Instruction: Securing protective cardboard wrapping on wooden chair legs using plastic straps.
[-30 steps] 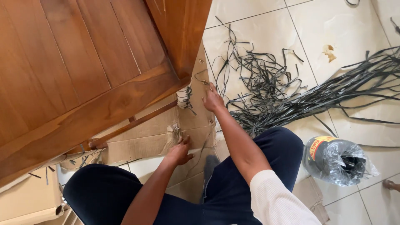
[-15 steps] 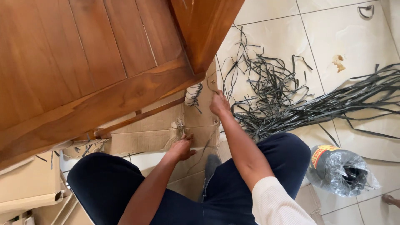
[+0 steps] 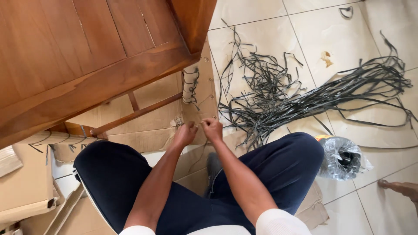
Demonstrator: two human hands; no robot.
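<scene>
Seen from above: left hand (image 3: 184, 134) and right hand (image 3: 213, 129) side by side, nearly touching, over flattened brown cardboard sheets (image 3: 148, 130) on the floor; fingers of both curled narrow, pinching something between them — probably a thin dark plastic strip, though too small to make out for certain; just above the hands, a paper-wrapped wooden chair leg (image 3: 190, 85) bound with dark strip loops, top end hidden under the brown wooden chair seat (image 3: 78, 56), itself cut off at the upper and left edges; to the right, a loose tangle of dark grey plastic weaving strips (image 3: 296, 100) spread over pale floor tiles (image 3: 261, 17); near the right knee, a roll of strip in crinkled clear plastic wrap (image 3: 344, 159), partly hidden by dark blue trousers (image 3: 278, 174); at the far right edge, a bare foot (image 3: 402, 188) — cut off, owner unseen
</scene>
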